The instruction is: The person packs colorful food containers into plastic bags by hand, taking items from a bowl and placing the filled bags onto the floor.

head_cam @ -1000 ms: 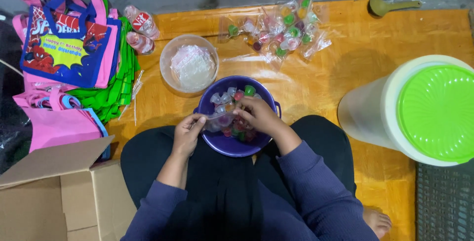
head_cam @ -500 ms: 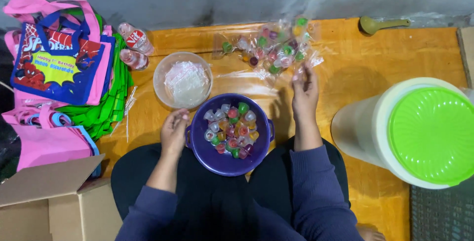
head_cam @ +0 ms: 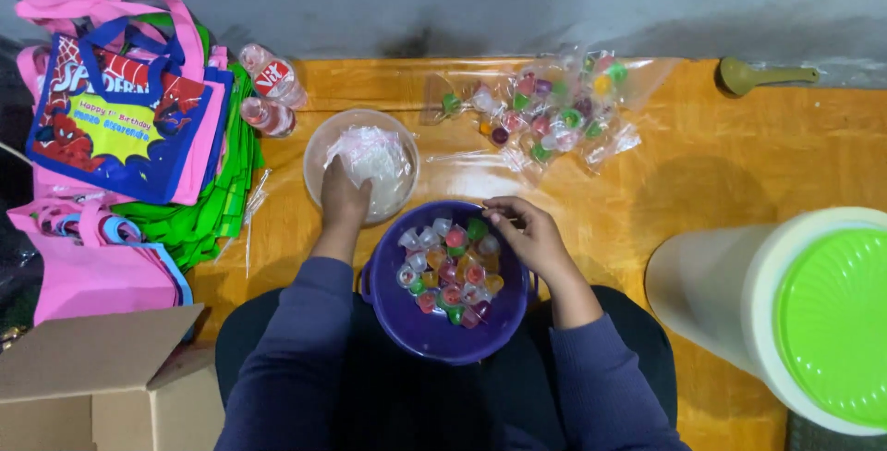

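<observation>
Left hand [head_cam: 345, 200] in clear bowl [head_cam: 361, 163], fingers closing on thin plastic bags. Right hand [head_cam: 528, 237] at purple bowl [head_cam: 450, 334] rim, fingers curled, hold unclear. Jelly cups [head_cam: 450, 271] inside. Bagging step underway; next: single bag opened, cups dropped in.

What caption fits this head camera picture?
Left hand reaches into clear plastic bowl; right hand rests on purple bowl of colourful jelly cups.

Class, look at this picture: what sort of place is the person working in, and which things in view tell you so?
Probably a home floor used for packing party favours. The person sits over a purple bowl of small jelly cups, with filled clear bags on the orange mat and a stack of coloured tote bags beside it.
</observation>
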